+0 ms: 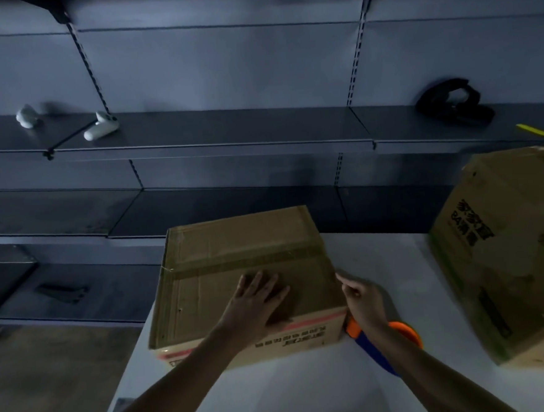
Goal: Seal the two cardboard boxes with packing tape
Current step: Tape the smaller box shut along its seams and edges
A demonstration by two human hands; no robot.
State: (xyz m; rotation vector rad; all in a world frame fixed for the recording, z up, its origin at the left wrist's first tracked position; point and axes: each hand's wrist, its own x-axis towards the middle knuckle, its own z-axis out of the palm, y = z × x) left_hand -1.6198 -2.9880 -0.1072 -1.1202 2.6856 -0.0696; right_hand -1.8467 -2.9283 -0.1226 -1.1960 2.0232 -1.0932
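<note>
Box (206, 294): middle of the table (309, 389), top closed, tape (252, 260) across it.
Left hand (258, 298): flat on box top, fingers straight, slightly apart.
Right hand (362, 296): at box's right edge, fingers curled; grip unclear.
Dispenser (405, 333): under right wrist.
Second box (509, 253): right, apart.

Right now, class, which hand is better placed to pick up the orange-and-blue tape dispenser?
Right. The right hand is beside the orange-and-blue tape dispenser on the white table; the left hand lies flat atop the closed brown cardboard box, steadying it.
</note>
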